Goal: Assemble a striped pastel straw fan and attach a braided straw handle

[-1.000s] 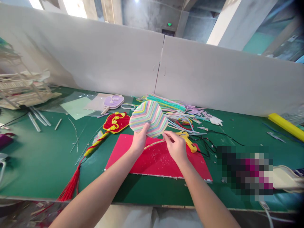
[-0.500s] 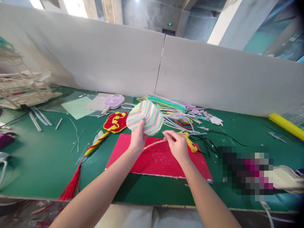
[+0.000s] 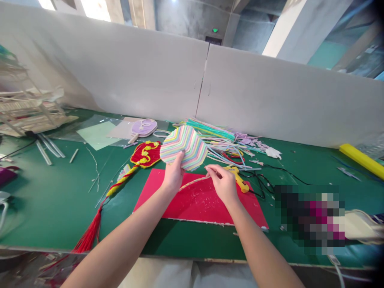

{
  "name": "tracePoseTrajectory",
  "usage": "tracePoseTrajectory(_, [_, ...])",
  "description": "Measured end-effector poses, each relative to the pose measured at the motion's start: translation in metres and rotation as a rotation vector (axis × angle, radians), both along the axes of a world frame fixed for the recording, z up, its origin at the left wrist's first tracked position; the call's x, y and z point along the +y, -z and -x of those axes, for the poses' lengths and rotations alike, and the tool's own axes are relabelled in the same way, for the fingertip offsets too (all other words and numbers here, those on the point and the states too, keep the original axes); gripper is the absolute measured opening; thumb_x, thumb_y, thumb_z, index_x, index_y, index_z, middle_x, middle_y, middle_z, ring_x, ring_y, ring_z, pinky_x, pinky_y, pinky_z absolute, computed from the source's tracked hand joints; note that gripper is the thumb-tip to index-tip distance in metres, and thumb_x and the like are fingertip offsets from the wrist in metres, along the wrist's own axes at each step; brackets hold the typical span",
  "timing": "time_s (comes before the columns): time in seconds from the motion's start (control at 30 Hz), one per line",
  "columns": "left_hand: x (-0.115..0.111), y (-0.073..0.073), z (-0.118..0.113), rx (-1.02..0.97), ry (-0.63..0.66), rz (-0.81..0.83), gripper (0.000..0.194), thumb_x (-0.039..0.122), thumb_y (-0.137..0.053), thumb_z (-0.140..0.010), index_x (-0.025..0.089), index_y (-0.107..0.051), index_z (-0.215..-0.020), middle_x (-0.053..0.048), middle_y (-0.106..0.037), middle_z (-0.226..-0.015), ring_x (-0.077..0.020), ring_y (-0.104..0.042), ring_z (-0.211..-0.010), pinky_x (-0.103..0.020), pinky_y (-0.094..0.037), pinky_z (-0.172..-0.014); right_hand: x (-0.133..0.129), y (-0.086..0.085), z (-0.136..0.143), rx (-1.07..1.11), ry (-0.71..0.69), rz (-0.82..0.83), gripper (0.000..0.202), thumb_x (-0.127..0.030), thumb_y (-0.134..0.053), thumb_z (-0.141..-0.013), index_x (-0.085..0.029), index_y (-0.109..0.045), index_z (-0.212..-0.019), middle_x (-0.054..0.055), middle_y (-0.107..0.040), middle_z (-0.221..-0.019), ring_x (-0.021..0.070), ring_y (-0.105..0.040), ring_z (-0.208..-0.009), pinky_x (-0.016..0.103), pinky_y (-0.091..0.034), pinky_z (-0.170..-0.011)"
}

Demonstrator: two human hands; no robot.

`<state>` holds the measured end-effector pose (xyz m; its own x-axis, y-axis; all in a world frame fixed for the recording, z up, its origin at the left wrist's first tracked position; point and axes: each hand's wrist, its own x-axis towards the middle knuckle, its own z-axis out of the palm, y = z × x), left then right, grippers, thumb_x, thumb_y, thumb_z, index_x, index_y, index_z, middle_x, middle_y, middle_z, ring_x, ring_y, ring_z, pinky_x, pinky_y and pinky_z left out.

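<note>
My left hand (image 3: 175, 175) holds a round panel with pastel zigzag stripes (image 3: 183, 146), its thumb on the front face. Between the thumb and fingers of my right hand (image 3: 221, 181) is pinched one end of a thin twisted cord (image 3: 193, 183). The cord runs left from there toward my left wrist, above a red board (image 3: 201, 204) with small white bits on it. Just beyond my right hand lies a yellow glue gun (image 3: 241, 183) with a black cable.
Left of the board lies a red and yellow fan (image 3: 147, 155) with a red tassel (image 3: 91, 231). Pastel strips (image 3: 210, 130) are heaped behind the panel. A lilac fan (image 3: 144, 127) and a pale green sheet (image 3: 98, 135) lie back left; a yellow bar (image 3: 361, 161) is far right.
The cord has shifted slightly, its left part a little lower and nearer my left wrist. Both hands keep their grips and have hardly moved.
</note>
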<state>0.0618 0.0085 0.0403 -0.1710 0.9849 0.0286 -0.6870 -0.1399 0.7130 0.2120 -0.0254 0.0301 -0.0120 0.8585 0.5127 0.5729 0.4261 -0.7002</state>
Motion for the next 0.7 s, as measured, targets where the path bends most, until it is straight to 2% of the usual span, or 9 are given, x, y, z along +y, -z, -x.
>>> tracePoseTrajectory(0.1, [0.0002, 0.0002, 0.0015, 0.037, -0.009, -0.027, 0.048, 0.026, -0.068, -0.072, 0.025, -0.054, -0.119, -0.004, -0.062, -0.119, -0.0249, -0.056, -0.111, -0.038, -0.050, -0.090, 0.0013, -0.0017, -0.0003, 0.095, -0.057, 0.090, 0.025, -0.037, -0.050, -0.085, -0.019, -0.065, -0.080, 0.001, -0.061, -0.059, 0.0147, -0.056, -0.056, 0.026, -0.044, -0.060])
tracePoseTrajectory(0.2, [0.0001, -0.0004, 0.0028, 0.057, -0.002, -0.033, 0.049, 0.027, -0.068, -0.072, 0.024, -0.054, -0.119, -0.005, -0.063, -0.118, -0.0257, -0.056, -0.111, -0.039, -0.051, -0.089, 0.0043, -0.0037, -0.0033, 0.227, -0.188, 0.222, 0.025, -0.039, -0.052, -0.083, -0.017, -0.064, -0.077, 0.000, -0.058, -0.055, 0.0145, -0.055, -0.055, 0.026, -0.045, -0.060])
tracePoseTrajectory(0.3, [-0.0001, -0.0011, 0.0029, 0.035, 0.046, -0.016, 0.049, 0.026, -0.068, -0.072, 0.023, -0.054, -0.119, -0.005, -0.062, -0.119, -0.0256, -0.057, -0.109, -0.039, -0.050, -0.089, 0.0060, -0.0055, -0.0069, 0.239, -0.232, 0.269, 0.024, -0.037, -0.053, -0.083, -0.017, -0.064, -0.077, -0.001, -0.057, -0.055, 0.0141, -0.055, -0.055, 0.025, -0.045, -0.059])
tracePoseTrajectory(0.4, [0.0001, -0.0006, 0.0023, 0.024, 0.070, 0.003, 0.049, 0.024, -0.068, -0.072, 0.022, -0.054, -0.119, -0.006, -0.063, -0.118, -0.0247, -0.059, -0.106, -0.039, -0.050, -0.089, 0.0039, -0.0059, -0.0072, 0.120, -0.126, 0.149, 0.022, -0.035, -0.052, -0.084, -0.017, -0.065, -0.077, 0.000, -0.059, -0.057, 0.0136, -0.054, -0.054, 0.024, -0.043, -0.057])
tracePoseTrajectory(0.5, [0.0010, 0.0015, 0.0018, 0.029, 0.027, -0.005, 0.049, 0.024, -0.068, -0.071, 0.023, -0.054, -0.118, -0.006, -0.063, -0.118, -0.0246, -0.060, -0.105, -0.039, -0.051, -0.088, 0.0000, -0.0042, -0.0041, -0.024, -0.024, 0.009, 0.022, -0.033, -0.049, -0.086, -0.019, -0.066, -0.081, 0.001, -0.061, -0.059, 0.0132, -0.054, -0.052, 0.024, -0.043, -0.056])
tracePoseTrajectory(0.7, [0.0026, 0.0049, 0.0014, 0.076, -0.041, 0.006, 0.049, 0.025, -0.070, -0.069, 0.022, -0.057, -0.116, -0.006, -0.066, -0.112, -0.0263, -0.061, -0.103, -0.040, -0.052, -0.087, -0.0038, -0.0002, 0.0013, -0.149, 0.090, -0.142, 0.022, -0.029, -0.046, -0.087, -0.020, -0.066, -0.086, 0.005, -0.068, -0.073, 0.0176, -0.062, -0.068, 0.028, -0.046, -0.069])
